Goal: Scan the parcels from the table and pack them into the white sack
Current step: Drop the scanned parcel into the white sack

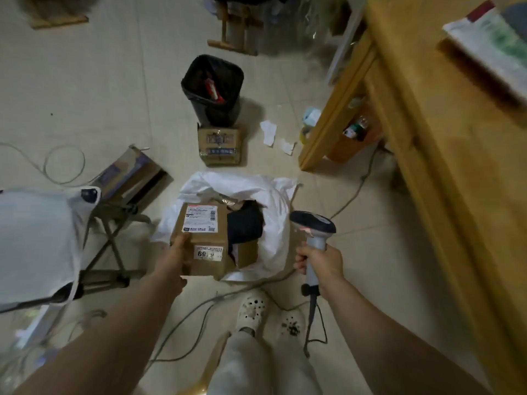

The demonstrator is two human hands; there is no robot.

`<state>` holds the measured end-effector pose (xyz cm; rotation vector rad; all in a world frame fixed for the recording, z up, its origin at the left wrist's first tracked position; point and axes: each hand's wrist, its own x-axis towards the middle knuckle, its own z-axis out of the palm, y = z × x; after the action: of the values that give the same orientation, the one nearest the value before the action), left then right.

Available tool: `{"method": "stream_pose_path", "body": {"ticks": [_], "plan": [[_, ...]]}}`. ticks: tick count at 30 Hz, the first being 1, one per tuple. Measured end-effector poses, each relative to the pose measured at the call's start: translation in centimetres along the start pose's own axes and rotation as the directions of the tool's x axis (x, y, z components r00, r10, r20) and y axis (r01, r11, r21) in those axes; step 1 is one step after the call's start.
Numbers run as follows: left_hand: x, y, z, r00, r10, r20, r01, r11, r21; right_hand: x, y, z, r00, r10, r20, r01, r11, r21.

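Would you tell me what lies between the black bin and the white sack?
Head view: a small cardboard box, by the black bin, apart from the white sack.

A box (199,240) hangs over the left side of the sack (273,201). Behind the sack stands a carton (219,145), then a bin (212,89). The table (456,166) is right of the sack, a stool (37,238) left.

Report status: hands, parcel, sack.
Left hand grips parcel over sack mouth. Right hand grips scanner, off to the side. Sack open, partly filled, nothing blocking.
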<state>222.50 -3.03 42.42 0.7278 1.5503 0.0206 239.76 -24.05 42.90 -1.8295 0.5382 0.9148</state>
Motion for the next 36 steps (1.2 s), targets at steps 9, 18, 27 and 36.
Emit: {"method": "stream_pose_path", "body": {"ticks": [9, 18, 27, 36], "plan": [[11.4, -1.4, 5.4, 0.986, -0.167, 0.014, 0.166, 0.958, -0.235, 12.5, 3.5, 6.7, 0.994, 0.1, -0.048, -0.103, 0.993, -0.064], [23.4, -4.6, 10.6, 0.981, -0.091, -0.171, 0.084, 0.995, -0.047, 22.1, 7.9, 10.4, 0.998, 0.07, 0.007, -0.069, 0.997, -0.038], [32.6, -8.4, 3.8, 0.924, -0.072, -0.376, 0.153, 0.969, 0.191, 25.8, 12.4, 14.8, 0.99, -0.031, -0.134, 0.024, 0.998, -0.057], [38.9, -12.9, 0.6, 0.929, -0.191, -0.316, 0.181, 0.982, -0.06, 27.5, 15.5, 19.0, 0.898, -0.269, -0.347, 0.203, 0.955, -0.215]]}}
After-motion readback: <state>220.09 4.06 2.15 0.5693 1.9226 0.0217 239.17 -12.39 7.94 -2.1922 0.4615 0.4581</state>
